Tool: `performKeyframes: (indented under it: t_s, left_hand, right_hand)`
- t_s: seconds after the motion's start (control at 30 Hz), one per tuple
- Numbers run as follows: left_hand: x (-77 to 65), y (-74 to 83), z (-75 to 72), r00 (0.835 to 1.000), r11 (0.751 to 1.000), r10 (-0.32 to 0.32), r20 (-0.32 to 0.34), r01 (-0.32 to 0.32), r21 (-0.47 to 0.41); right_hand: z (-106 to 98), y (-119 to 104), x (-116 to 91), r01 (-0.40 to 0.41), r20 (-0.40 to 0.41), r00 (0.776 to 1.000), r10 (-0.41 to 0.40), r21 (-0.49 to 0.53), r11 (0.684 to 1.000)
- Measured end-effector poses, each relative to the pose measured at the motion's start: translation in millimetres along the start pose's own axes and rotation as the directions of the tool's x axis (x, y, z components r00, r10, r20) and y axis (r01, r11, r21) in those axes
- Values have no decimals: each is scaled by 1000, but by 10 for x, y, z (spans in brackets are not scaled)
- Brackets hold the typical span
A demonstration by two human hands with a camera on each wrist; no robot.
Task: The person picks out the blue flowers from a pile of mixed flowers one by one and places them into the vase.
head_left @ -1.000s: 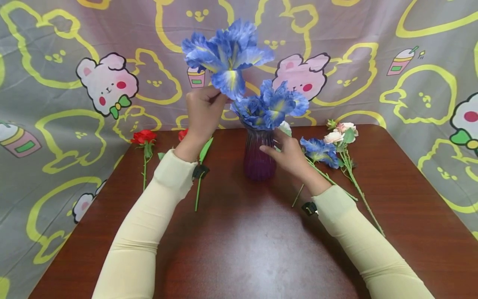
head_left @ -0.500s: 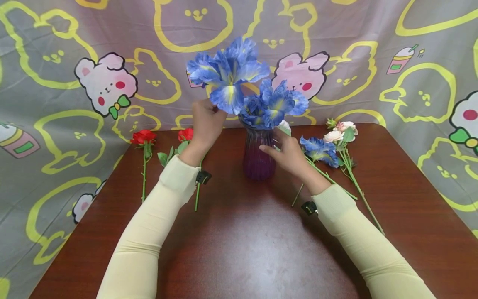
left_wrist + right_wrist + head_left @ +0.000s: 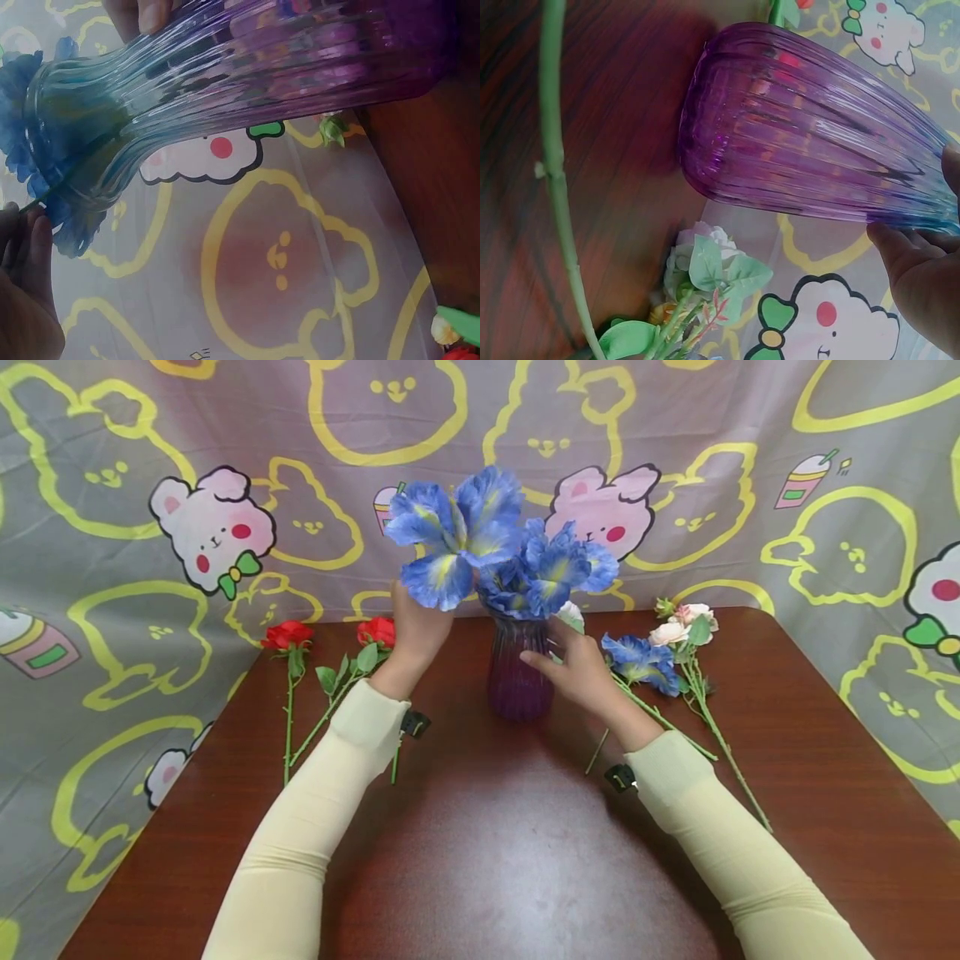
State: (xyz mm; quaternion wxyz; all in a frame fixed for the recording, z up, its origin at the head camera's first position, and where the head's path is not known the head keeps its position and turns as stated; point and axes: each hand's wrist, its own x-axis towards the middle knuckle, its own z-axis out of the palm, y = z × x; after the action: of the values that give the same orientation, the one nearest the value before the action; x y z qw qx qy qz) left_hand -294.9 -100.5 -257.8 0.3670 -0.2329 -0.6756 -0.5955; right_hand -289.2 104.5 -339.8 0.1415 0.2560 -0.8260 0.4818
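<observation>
A blue iris (image 3: 453, 539) is held by its stem in my left hand (image 3: 422, 625), left of the vase's mouth. In the left wrist view, the fingertips pinch the green stem (image 3: 79, 171) right at the rim, and its lower end reaches into the neck. The fluted glass vase (image 3: 520, 672), purple below and bluish above, stands upright on the table. Other blue irises (image 3: 555, 578) fill its mouth. My right hand (image 3: 588, 681) grips the vase near its neck from the right. The right wrist view has thumb and fingers on either side of the glass.
Red roses (image 3: 288, 635) with long stems lie on the brown table (image 3: 487, 843) at left. To the right lie another blue iris (image 3: 641, 664) and a pale pink rose stem (image 3: 686, 625). Behind hangs a cartoon-print cloth (image 3: 315, 552).
My left hand has come down and slightly right, lowering the iris toward the vase; its bloom now overlaps the other irises. The right hand and vase have stayed in place.
</observation>
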Motion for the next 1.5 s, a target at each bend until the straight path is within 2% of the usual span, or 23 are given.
performKeyframes:
  t_s: [0.03,0.07,0.1,0.13,0.27,0.4,0.5,0.57,0.77,0.9,0.97,1.03,1.17,1.27,1.4,1.5]
  left_hand:
    - [-3,-10,1,1000,1000,19,-2,-19,19]
    - [-6,-22,0,998,989,63,-4,-61,135]
    - [-9,-45,-5,990,951,141,-11,-133,278]
    - [-9,-56,-4,988,939,157,-2,-149,310]
    - [-27,-92,-3,986,921,168,18,-163,353]
    - [-62,-109,2,992,942,128,-5,-120,313]
    - [-89,-120,7,996,972,80,-47,-68,227]
    - [-102,-131,6,996,979,64,-67,-50,196]
    - [-134,-167,3,996,985,14,-91,2,171]
    - [-147,-193,-6,993,980,-24,-115,46,196]
    - [-150,-205,-18,993,969,-24,-115,51,241]
    - [-151,-229,-27,994,966,-1,-114,30,255]
    - [-164,-266,-36,996,986,-1,-91,16,168]
    - [-186,-154,-35,996,993,-32,-78,40,110]
    - [-207,-6,-38,996,993,-52,-68,59,106]
    - [-210,-103,-55,996,992,-71,-56,76,97]
  right_hand:
    - [0,0,0,-3,-1,1000,3,2,1000]
    - [0,0,0,-6,-1,1000,6,4,1000]
    - [-1,1,0,-6,-1,1000,6,5,1000]
    - [0,2,1,-6,-2,1000,6,8,1000]
    - [3,-1,-2,-5,-2,1000,5,23,1000]
    - [5,-5,-13,-23,2,1000,23,42,999]
    - [3,-3,-22,-42,4,999,42,46,998]
    - [2,-3,-24,-53,6,999,53,42,998]
    - [4,-3,-26,-61,10,998,61,36,997]
    - [5,-8,-27,-71,14,997,70,40,997]
    - [4,-12,-26,-71,15,997,71,47,996]
    - [-16,-117,-43,-74,16,997,74,52,996]
    - [-29,-171,-59,-85,21,996,84,51,995]
    - [-7,-55,-42,-93,19,996,92,31,995]
    - [10,3,-29,-93,15,996,93,21,995]
    - [13,3,-28,-91,17,996,90,28,995]
